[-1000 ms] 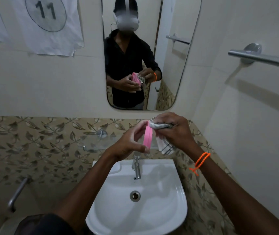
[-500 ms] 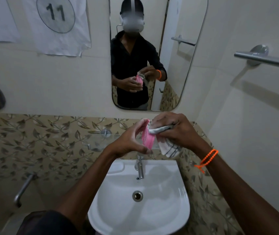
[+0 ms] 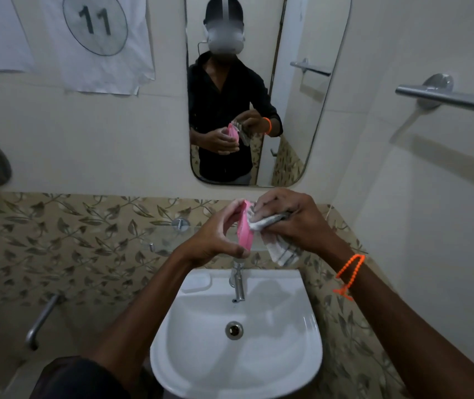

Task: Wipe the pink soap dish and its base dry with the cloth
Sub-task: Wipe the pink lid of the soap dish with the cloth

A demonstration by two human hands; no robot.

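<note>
My left hand (image 3: 218, 234) holds a pink soap dish piece (image 3: 244, 231) upright on its edge, above the tap, with thumb and fingers clamped on its ends. My right hand (image 3: 293, 217) grips a white cloth with dark stripes (image 3: 279, 246) and presses it against the right face of the pink piece. A loose end of the cloth hangs below my right hand. I cannot tell whether the pink piece is the dish or its base. The mirror (image 3: 258, 90) reflects both hands with the pink piece and cloth.
A white basin (image 3: 238, 341) with a chrome tap (image 3: 238, 283) sits below my hands. A glass shelf (image 3: 166, 237) runs along the patterned tiles behind. A metal towel rail (image 3: 449, 97) juts from the right wall. A grab bar (image 3: 42, 321) is low on the left.
The pink piece has turned from edge-on to showing more of its face. My right hand has slid the cloth along it. Both hands sit slightly higher over the tap.
</note>
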